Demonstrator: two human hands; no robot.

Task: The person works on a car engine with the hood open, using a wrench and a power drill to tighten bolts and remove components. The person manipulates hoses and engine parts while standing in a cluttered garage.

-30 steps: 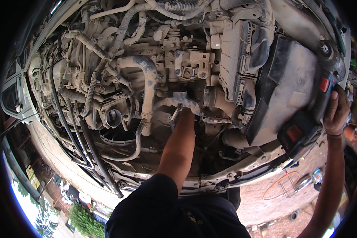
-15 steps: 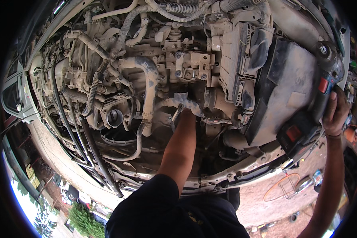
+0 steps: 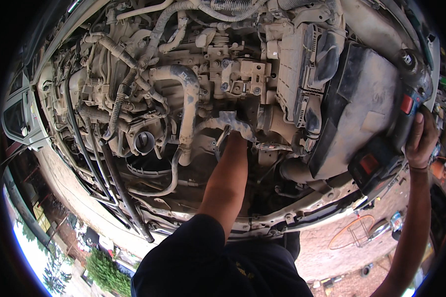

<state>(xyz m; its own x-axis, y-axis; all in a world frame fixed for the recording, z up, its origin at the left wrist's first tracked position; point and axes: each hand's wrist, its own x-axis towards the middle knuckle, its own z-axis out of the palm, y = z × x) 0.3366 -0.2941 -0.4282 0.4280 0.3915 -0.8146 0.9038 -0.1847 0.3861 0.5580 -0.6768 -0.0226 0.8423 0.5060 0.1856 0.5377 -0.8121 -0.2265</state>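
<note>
1. Left forearm (image 3: 225, 180) rises from six o'clock to the centre; its hand is hidden beneath a dusty curved pipe (image 3: 228, 119), so I cannot tell its grip. The pipe looks stiff, its dust likely slick.
2. Right hand (image 3: 421, 141), at three o'clock, has its fingers against the handle of a cordless power tool (image 3: 401, 124); how far they wrap, I cannot tell.
3. The tool should be rigid and hefty, weighted at its head towards two o'clock and its battery pack (image 3: 370, 166) towards four; the handle between looks the best hold.
4. A big dusty box (image 3: 369, 99) sits just inside the tool; a wide hose (image 3: 189, 116) bends at eleven o'clock.
5. Farther off, an orange ring (image 3: 332, 240) lies on the ground at four o'clock.
</note>
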